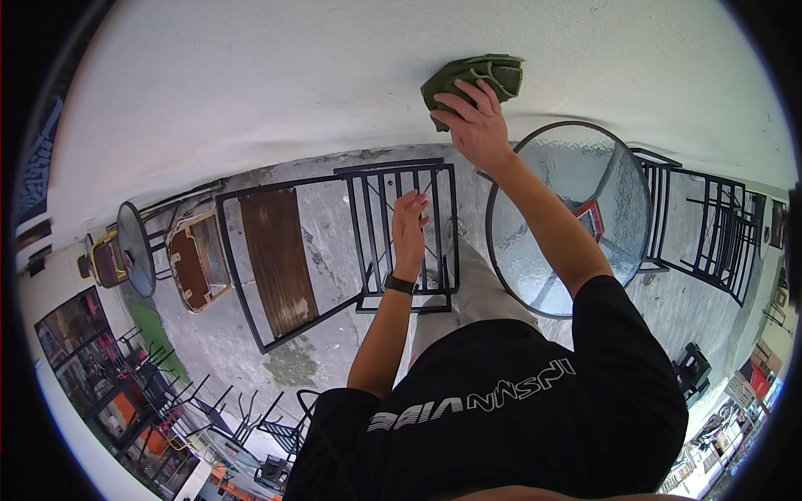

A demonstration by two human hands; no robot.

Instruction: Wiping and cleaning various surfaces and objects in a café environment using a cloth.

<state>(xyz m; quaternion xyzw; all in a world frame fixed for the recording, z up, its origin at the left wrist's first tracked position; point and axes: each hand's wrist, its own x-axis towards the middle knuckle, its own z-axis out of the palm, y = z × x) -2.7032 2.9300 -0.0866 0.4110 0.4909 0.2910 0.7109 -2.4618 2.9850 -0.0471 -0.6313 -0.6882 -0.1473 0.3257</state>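
Observation:
A folded dark green cloth (473, 84) lies flat against the white wall (282, 75). My right hand (479, 128) presses on it with spread fingers, arm stretched up past the round glass table. My left hand (410, 228), with a black band on its wrist, hangs in the air over the slatted seat of a black metal chair (369, 232). Its fingers are slightly bent and nothing is in them.
A round glass-topped table (532, 250) stands at the right, with another slatted metal chair (708, 225) beyond it. Toward the left are a small round table (136, 250) and a brown-padded chair (191, 269). More chairs and tables crowd the lower left.

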